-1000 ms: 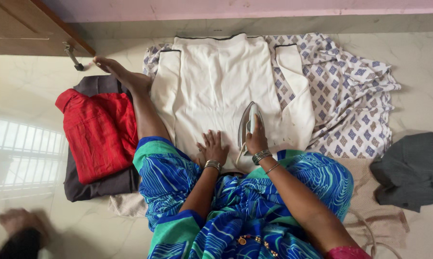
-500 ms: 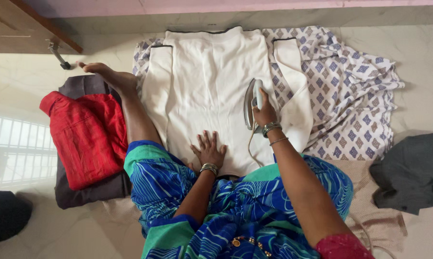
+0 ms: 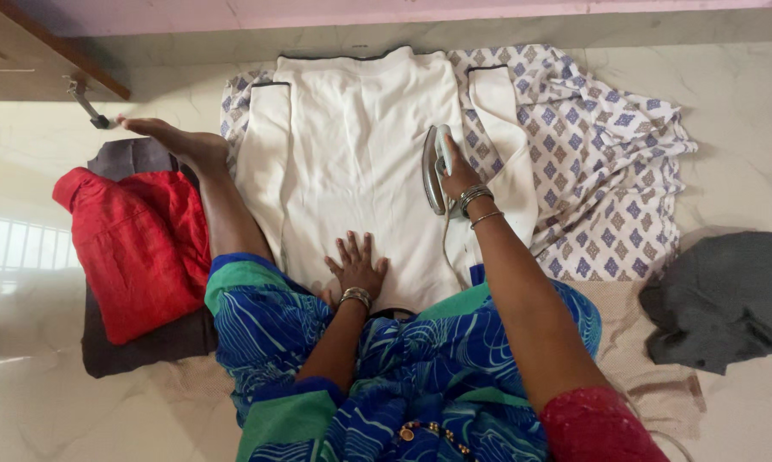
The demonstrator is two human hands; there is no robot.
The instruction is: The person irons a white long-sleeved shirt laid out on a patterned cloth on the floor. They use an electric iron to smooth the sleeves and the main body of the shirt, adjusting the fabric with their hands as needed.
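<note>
A white garment (image 3: pixel 351 154) lies spread flat on a blue-and-white patterned cloth (image 3: pixel 600 171) on the floor. My right hand (image 3: pixel 457 175) grips the handle of a grey and white iron (image 3: pixel 435 167), which rests on the garment's right half. Its cord (image 3: pixel 446 244) trails back toward my body. My left hand (image 3: pixel 354 265) presses flat, fingers spread, on the garment's near edge. My bare left leg and foot (image 3: pixel 189 150) stretch out along the garment's left side.
A red folded garment (image 3: pixel 133 244) lies on a dark grey one (image 3: pixel 146 342) at the left. A dark grey cloth (image 3: pixel 724 299) sits at the right on a beige mat (image 3: pixel 651 368). A wooden door (image 3: pixel 26 47) with a latch is at the upper left.
My right hand has pushed the iron away from me, up the garment's right half. My left hand stays pressed on the near edge. A blurred figure at the lower left has gone.
</note>
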